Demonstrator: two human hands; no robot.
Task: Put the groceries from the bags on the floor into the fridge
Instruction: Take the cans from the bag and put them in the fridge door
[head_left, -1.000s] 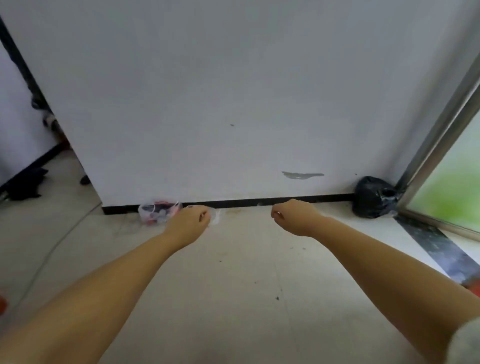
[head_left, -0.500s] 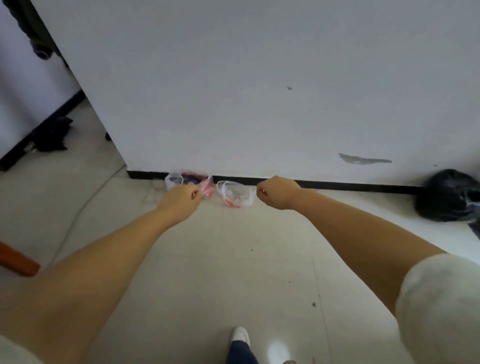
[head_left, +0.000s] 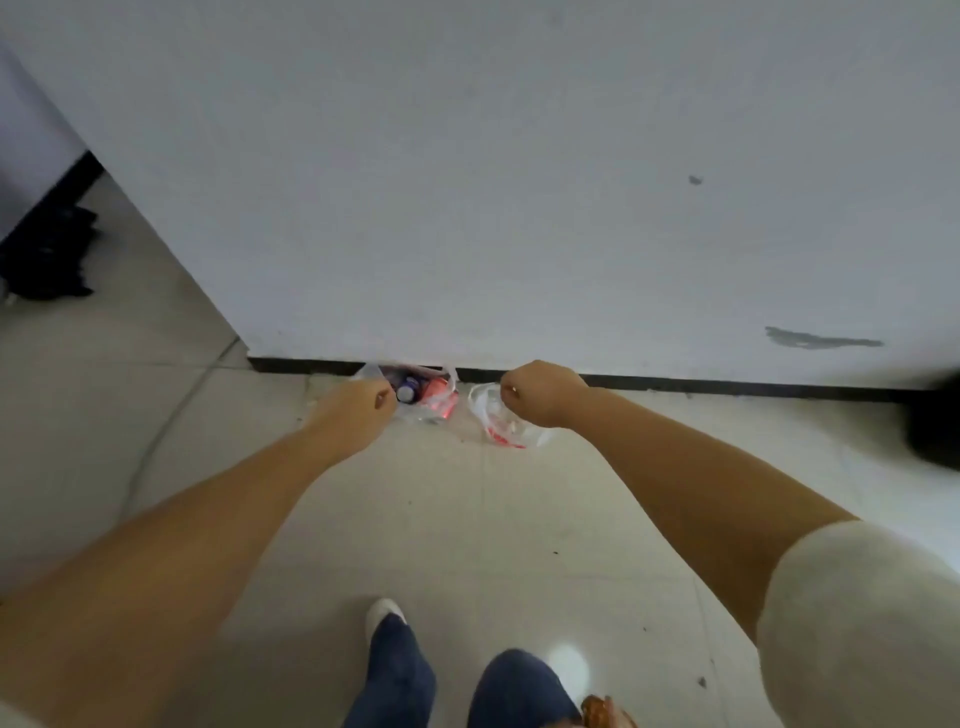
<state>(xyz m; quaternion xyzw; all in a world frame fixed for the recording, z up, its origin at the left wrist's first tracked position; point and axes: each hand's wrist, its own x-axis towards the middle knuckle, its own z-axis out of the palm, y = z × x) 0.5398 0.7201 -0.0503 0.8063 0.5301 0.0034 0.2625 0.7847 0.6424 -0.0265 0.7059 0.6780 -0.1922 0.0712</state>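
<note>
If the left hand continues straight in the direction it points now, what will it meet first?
Most likely the left plastic bag by the wall, which holds a red can and a dark bottle. The left hand, closed in a fist, overlaps its near edge; depth is unclear.

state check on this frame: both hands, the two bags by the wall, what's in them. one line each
left hand: closed in a fist, over the near edge of the left bag; grip on it unclear
right hand: closed in a fist, over the right bag; grip unclear
left bag: on the floor against the baseboard, mouth open
cans: inside the left bag, one dark, one red
right bag: on the floor, slumped, contents not discernible
</note>
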